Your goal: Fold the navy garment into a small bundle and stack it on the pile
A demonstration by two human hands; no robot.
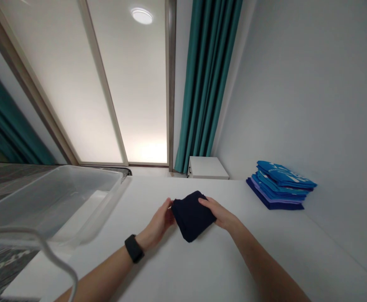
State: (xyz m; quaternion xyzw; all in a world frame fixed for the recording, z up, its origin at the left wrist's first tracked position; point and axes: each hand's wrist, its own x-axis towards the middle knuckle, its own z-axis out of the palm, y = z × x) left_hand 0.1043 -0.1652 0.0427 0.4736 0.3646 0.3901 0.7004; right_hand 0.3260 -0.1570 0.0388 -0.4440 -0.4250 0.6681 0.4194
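A dark navy folded cloth (193, 216), compact and roughly square, is held between my two hands above the white table (183, 272). My left hand (161, 220) grips its left edge, the fingers partly hidden behind it. On the opposite side, my right hand (217, 213) pinches the cloth with the thumb on top and the fingers underneath. To the right, against the wall, lies a stack of folded blue and purple cloths (279, 186); the top one carries white print.
A clear plastic bin (108, 205) stands at the table's left side. A grey-white cable (49, 251) crosses the lower left. Beyond the far edge are a white cabinet (208, 167), a teal curtain (205, 84) and frosted sliding doors (139, 92). A wall borders the right.
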